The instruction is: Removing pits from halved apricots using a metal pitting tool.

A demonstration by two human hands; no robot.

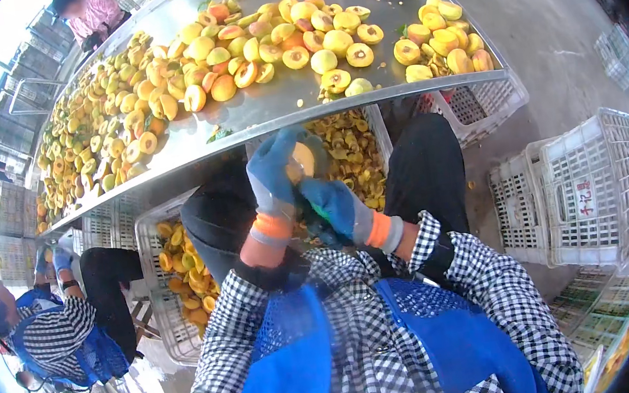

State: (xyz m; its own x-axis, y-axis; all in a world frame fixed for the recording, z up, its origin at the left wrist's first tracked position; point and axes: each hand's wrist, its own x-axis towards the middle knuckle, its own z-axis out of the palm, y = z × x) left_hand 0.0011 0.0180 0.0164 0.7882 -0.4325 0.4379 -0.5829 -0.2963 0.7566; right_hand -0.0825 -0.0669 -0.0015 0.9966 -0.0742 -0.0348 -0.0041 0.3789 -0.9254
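Observation:
In blue-and-grey work gloves with orange cuffs, both hands meet over my lap. My left hand (276,172) grips a yellow peach half (303,161), its cut face showing. My right hand (342,205) is closed just below the fruit; whether it holds a tool is hidden by the glove. Beneath the hands stands a crate (380,129) of peel and fruit scraps (350,151). On the metal table (280,109) in front lies a long heap of halved peaches or apricots (204,63), with a smaller pile of yellow fruit (442,39) near its right corner.
A white plastic crate (150,275) of orange fruit halves (192,276) stands left of my leg. Stacked white crates (591,192) are at the right. A co-worker (60,328) sits at the left; another person (92,17) is beyond the table. The table's metal edge (282,125) runs close above my knees.

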